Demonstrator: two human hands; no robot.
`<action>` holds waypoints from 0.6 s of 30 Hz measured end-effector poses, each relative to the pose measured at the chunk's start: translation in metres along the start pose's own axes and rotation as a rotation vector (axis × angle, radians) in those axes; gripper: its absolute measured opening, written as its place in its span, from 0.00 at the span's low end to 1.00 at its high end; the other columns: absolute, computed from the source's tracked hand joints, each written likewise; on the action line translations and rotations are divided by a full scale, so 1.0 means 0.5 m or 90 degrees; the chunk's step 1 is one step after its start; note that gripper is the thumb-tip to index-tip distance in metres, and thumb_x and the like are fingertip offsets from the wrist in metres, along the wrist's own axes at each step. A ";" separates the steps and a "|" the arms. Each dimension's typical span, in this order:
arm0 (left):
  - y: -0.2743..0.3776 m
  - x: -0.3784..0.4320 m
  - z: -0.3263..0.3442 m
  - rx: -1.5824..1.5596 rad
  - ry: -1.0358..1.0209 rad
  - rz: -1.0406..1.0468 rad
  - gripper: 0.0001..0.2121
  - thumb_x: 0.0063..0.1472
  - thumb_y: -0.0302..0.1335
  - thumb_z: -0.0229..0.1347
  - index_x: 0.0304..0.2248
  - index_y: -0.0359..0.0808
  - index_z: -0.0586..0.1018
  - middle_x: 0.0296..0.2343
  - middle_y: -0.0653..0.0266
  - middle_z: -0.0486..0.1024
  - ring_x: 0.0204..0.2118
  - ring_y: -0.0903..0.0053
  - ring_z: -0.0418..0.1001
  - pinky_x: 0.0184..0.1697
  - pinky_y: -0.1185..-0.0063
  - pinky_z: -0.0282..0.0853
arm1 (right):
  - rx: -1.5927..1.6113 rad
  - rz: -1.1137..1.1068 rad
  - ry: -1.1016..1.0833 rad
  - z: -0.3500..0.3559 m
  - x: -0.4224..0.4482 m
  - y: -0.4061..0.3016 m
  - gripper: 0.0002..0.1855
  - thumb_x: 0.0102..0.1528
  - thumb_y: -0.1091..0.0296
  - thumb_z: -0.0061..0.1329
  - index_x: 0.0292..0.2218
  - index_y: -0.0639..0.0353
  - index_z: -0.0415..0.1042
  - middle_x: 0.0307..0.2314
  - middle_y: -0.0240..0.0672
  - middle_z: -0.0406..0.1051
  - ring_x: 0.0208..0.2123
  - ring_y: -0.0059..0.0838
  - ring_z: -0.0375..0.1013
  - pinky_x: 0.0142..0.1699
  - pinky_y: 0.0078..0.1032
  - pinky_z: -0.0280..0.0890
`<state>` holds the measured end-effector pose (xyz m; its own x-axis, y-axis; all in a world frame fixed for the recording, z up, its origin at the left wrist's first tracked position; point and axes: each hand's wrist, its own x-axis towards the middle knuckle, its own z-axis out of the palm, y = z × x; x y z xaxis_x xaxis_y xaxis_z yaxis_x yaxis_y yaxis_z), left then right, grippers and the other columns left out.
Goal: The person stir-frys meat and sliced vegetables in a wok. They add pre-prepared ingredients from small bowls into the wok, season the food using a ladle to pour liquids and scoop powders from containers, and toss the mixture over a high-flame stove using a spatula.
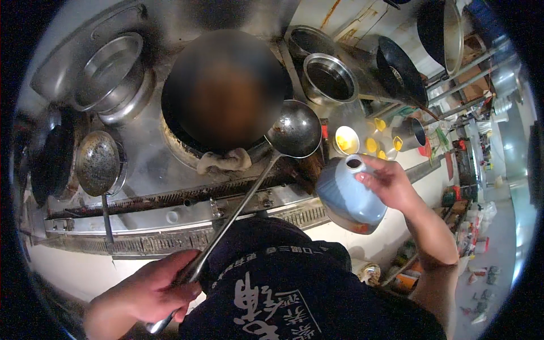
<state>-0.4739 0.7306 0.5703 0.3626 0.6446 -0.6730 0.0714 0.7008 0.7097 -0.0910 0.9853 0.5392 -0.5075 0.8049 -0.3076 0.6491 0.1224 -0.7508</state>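
My left hand, low on the left, is closed around the long metal handle of a ladle. The ladle's dark round bowl is at the right edge of a black wok on the stove. A blurred disc hides most of the wok's inside. My right hand grips a light-blue glazed vessel by a small pale ring with a dark centre. Whether that ring is a mouth or a foot, I cannot tell. The vessel is tilted in front of the stove's edge.
A folded cloth lies at the wok's near rim. Metal basins and a perforated strainer are on the left. Beyond the ladle stands a steel pot of dark liquid. A white bowl and yellow-topped containers sit on the right.
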 end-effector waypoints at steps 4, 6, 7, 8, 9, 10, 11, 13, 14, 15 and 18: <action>0.026 -0.036 -0.005 0.088 -0.031 -0.045 0.18 0.59 0.20 0.47 0.49 0.30 0.60 0.18 0.67 0.69 0.15 0.81 0.70 0.18 0.81 0.66 | -0.029 -0.007 -0.030 0.009 0.040 0.025 0.23 0.55 0.68 0.53 0.51 0.69 0.66 0.30 0.36 0.77 0.30 0.11 0.68 0.39 0.16 0.65; 0.039 -0.040 -0.003 0.076 -0.040 -0.083 0.19 0.58 0.21 0.47 0.49 0.30 0.60 0.17 0.67 0.70 0.15 0.81 0.70 0.19 0.81 0.67 | -0.057 0.009 -0.050 0.012 0.055 0.033 0.26 0.55 0.61 0.55 0.50 0.69 0.67 0.27 0.38 0.76 0.27 0.12 0.66 0.36 0.17 0.65; 0.046 -0.039 -0.004 0.111 -0.043 -0.150 0.20 0.58 0.22 0.46 0.50 0.32 0.60 0.16 0.68 0.71 0.16 0.81 0.71 0.20 0.82 0.67 | -0.095 0.021 -0.060 0.010 0.062 0.030 0.27 0.55 0.60 0.55 0.50 0.69 0.67 0.26 0.38 0.76 0.26 0.12 0.65 0.36 0.17 0.64; 0.044 -0.038 -0.005 0.103 -0.041 -0.156 0.20 0.57 0.22 0.47 0.50 0.33 0.61 0.16 0.68 0.71 0.16 0.81 0.71 0.20 0.82 0.67 | -0.111 0.022 -0.066 0.009 0.067 0.031 0.27 0.55 0.59 0.55 0.50 0.68 0.67 0.25 0.38 0.75 0.25 0.12 0.65 0.35 0.18 0.64; 0.043 -0.037 -0.006 0.098 -0.040 -0.162 0.20 0.57 0.22 0.47 0.50 0.33 0.61 0.16 0.69 0.71 0.16 0.81 0.71 0.20 0.82 0.67 | -0.125 0.024 -0.071 0.008 0.070 0.032 0.27 0.54 0.59 0.55 0.50 0.68 0.67 0.23 0.38 0.74 0.24 0.12 0.64 0.34 0.18 0.64; 0.042 -0.036 -0.008 0.093 -0.039 -0.169 0.20 0.57 0.23 0.47 0.50 0.34 0.61 0.15 0.69 0.70 0.16 0.82 0.71 0.20 0.82 0.67 | -0.118 0.016 -0.074 0.009 0.074 0.042 0.27 0.54 0.58 0.55 0.49 0.68 0.68 0.22 0.38 0.74 0.24 0.12 0.64 0.33 0.18 0.64; 0.042 -0.034 -0.011 0.100 -0.048 -0.166 0.20 0.57 0.23 0.47 0.50 0.35 0.62 0.15 0.70 0.70 0.16 0.82 0.71 0.20 0.81 0.67 | -0.110 0.008 -0.076 0.010 0.077 0.047 0.27 0.54 0.57 0.55 0.49 0.68 0.68 0.20 0.37 0.73 0.23 0.13 0.63 0.33 0.18 0.63; 0.045 -0.029 -0.016 0.113 -0.064 -0.164 0.20 0.57 0.23 0.47 0.50 0.36 0.63 0.15 0.71 0.71 0.16 0.82 0.71 0.21 0.81 0.67 | -0.109 0.009 -0.082 0.019 0.085 0.044 0.27 0.54 0.57 0.55 0.49 0.68 0.69 0.21 0.37 0.73 0.23 0.13 0.64 0.33 0.18 0.63; 0.047 -0.027 -0.019 0.120 -0.073 -0.162 0.20 0.57 0.23 0.47 0.50 0.37 0.63 0.15 0.71 0.71 0.16 0.82 0.71 0.21 0.81 0.67 | -0.109 0.010 -0.084 0.023 0.088 0.042 0.26 0.54 0.57 0.55 0.48 0.68 0.69 0.21 0.38 0.73 0.23 0.14 0.64 0.34 0.19 0.63; 0.050 -0.026 -0.022 0.137 -0.081 -0.162 0.20 0.57 0.23 0.47 0.50 0.37 0.63 0.15 0.71 0.71 0.16 0.82 0.71 0.21 0.81 0.67 | -0.131 0.033 -0.102 0.024 0.092 0.036 0.26 0.54 0.57 0.55 0.48 0.68 0.69 0.23 0.39 0.74 0.25 0.15 0.66 0.36 0.19 0.64; 0.073 -0.021 -0.032 0.165 -0.117 -0.153 0.21 0.57 0.24 0.48 0.51 0.37 0.63 0.15 0.72 0.71 0.17 0.82 0.71 0.22 0.80 0.67 | -0.164 0.070 -0.143 0.025 0.100 0.011 0.23 0.56 0.62 0.52 0.48 0.69 0.68 0.31 0.41 0.75 0.31 0.17 0.69 0.42 0.20 0.65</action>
<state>-0.4901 0.7543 0.6002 0.4662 0.3900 -0.7941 0.3984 0.7088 0.5821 -0.1199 1.0187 0.5124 -0.5202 0.6771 -0.5206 0.8136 0.2076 -0.5431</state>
